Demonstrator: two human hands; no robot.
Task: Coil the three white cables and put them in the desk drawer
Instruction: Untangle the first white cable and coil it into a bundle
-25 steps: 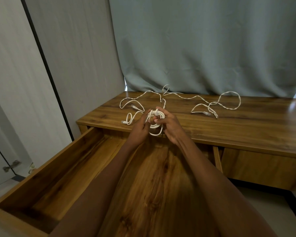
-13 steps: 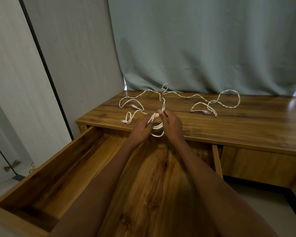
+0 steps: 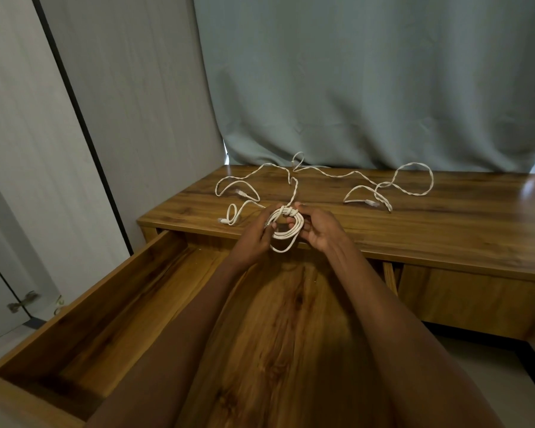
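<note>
A coiled white cable [image 3: 288,231] hangs between my hands above the desk's front edge, its tail wrapped round the top of the loops. My left hand [image 3: 255,234] grips the coil's left side. My right hand [image 3: 318,230] holds its right side with curled fingers. Two loose white cables lie on the wooden desk top [image 3: 445,211]: one [image 3: 244,193] at the left, reaching behind the coil, and one [image 3: 393,186] stretching right in loops. The open desk drawer [image 3: 112,304] lies below my arms, with nothing seen in it.
A grey-green curtain [image 3: 368,81] hangs behind the desk. A pale wall panel with a black strip [image 3: 74,103] stands at the left. A closed drawer front [image 3: 470,298] sits to the right of the open one.
The tail I was pulling up with my right hand now sits wrapped round the coil's top. My right hand has shifted to the coil's right side, and the coil has opened into a rounder loop.
</note>
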